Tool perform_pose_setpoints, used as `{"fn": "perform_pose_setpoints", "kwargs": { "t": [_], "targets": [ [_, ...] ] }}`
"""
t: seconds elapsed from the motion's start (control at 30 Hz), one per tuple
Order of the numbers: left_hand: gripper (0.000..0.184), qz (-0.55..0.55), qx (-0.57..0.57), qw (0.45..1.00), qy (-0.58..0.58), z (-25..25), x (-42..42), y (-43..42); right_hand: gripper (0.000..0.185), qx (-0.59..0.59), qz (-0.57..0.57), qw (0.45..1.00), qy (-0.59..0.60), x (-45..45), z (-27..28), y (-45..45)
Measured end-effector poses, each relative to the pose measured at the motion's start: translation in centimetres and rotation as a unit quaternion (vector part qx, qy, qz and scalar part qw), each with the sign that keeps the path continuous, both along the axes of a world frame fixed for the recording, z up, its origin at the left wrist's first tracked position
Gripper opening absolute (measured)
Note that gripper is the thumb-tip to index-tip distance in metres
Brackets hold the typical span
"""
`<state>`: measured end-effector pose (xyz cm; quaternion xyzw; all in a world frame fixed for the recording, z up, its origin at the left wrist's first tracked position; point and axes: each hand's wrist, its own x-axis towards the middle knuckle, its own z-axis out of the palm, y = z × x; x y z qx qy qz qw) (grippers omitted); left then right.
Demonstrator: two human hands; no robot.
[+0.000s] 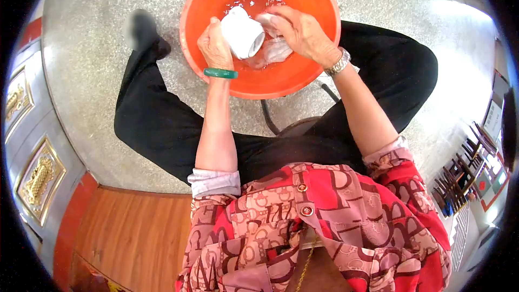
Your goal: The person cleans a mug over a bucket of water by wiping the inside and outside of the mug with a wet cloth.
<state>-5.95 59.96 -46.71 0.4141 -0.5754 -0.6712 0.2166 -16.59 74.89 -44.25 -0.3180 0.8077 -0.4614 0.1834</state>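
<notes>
My left hand (216, 46), with a green bangle at the wrist, grips a white cup (241, 33) by its left side. The cup is tilted over an orange basin (259, 87), and its round opening faces down to the right. My right hand (303, 31), with a metal watch at the wrist, is closed on a wet, whitish cloth (277, 50) just right of the cup. Part of the cloth hangs below the fingers. Water with bright glints shows in the basin. The fingertips of my left hand are partly hidden behind the cup.
The basin stands between my legs in black trousers (162, 124), with dark metal legs (268, 118) under its near edge. Speckled floor (97, 75) surrounds it. Wooden boards (135, 232) lie at lower left, beside a panelled wall (40, 178). Wooden chairs (459, 178) stand far right.
</notes>
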Motion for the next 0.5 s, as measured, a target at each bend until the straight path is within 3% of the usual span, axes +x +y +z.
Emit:
{"fn": "perform_pose_setpoints", "kwargs": {
  "t": [0.03,0.13,0.3,0.37,0.5],
  "targets": [
    [0.034,-0.019,0.008,1.0,0.003,0.1,-0.1,0.1,0.03,-0.054,-0.009,0.992,-0.117,-0.2,0.8,-0.8],
    [0.033,-0.042,-0.016,0.999,0.014,1.3,-0.7,0.6,0.027,-0.039,-0.002,0.998,-0.046,-0.7,2.8,-2.6],
    [0.028,-0.09,-0.028,0.995,0.022,0.9,-0.5,1.3,0.026,-0.02,0.031,0.996,-0.084,-1.2,0.7,-3.2],
    [0.027,-0.121,-0.049,0.991,0.019,0.7,-0.3,1.0,0.022,-0.027,0.025,0.977,-0.208,-1.2,0.5,-2.9],
    [0.024,-0.163,-0.052,0.985,-0.005,1.3,-0.7,1.3,0.014,-0.039,0.027,0.942,-0.332,-1.2,1.4,-2.2]
  ]
}}
